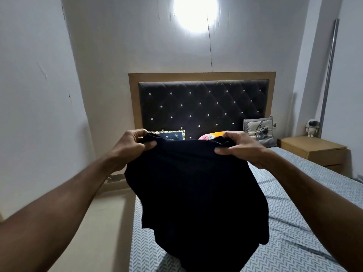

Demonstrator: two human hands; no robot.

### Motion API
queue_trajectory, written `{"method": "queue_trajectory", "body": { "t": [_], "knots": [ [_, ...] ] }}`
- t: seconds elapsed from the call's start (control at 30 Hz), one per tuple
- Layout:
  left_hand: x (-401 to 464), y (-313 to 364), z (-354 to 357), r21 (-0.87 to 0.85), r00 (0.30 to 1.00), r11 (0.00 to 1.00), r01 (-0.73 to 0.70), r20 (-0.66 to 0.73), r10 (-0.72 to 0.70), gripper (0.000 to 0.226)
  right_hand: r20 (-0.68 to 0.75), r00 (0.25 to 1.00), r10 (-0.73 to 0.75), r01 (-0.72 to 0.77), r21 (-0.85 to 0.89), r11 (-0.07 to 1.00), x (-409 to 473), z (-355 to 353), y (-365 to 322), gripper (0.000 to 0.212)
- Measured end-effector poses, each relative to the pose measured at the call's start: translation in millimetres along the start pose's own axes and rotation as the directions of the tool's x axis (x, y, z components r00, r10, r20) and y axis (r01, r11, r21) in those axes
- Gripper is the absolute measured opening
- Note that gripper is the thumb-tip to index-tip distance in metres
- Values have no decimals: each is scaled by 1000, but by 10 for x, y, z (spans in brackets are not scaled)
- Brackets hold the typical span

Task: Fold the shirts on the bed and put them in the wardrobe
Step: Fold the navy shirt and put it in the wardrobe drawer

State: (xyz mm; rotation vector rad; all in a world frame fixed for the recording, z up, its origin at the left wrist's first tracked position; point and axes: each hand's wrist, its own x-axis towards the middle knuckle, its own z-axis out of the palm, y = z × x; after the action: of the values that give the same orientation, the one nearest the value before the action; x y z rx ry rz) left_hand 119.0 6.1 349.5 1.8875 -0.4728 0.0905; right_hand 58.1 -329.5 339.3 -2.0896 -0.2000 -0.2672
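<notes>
A black shirt was held up in the air over the bed by both hands. Its upper edge was pinched by the left hand at one end and by the right hand at the other, thumbs in front, fingers curled behind. That edge was stretched level from side to side, and the cloth hung downward, its long axis upright. No label or writing could be read on it. Behind it, cushions were seen against a tufted dark headboard. A wooden nightstand stood to the right, with a small astronaut figure beside it.
</notes>
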Motion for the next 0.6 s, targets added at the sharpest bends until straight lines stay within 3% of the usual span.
{"method": "queue_trajectory", "body": {
  "t": [0.03, 0.2, 0.33, 0.5, 0.6],
  "knots": [
    [-18, 1, -48, 45, 1000, 999, 6, 25, -7, 16, -8, 1000, -22, 23, 46, 999, -19, 4, -22, 10],
    [-86, -15, -233, 168, 987, 985, 49, 145, -74, 17, -100, 987, -123, 139, 177, 974, -103, -28, 34, 21],
    [-130, -56, -207, 232, 998, 973, -13, 61, -2, 10, -203, 963, -179, 197, 73, 978, -129, 53, 82, 21],
    [-192, -114, -166, 234, 1000, 972, -31, 7, 31, 14, -205, 958, -200, 196, -40, 980, -125, 158, 69, 25],
    [-249, -135, -155, 189, 1000, 982, -18, 16, 16, 18, -235, 949, -212, 210, -35, 977, -84, 228, 68, 13]
  ]
}}
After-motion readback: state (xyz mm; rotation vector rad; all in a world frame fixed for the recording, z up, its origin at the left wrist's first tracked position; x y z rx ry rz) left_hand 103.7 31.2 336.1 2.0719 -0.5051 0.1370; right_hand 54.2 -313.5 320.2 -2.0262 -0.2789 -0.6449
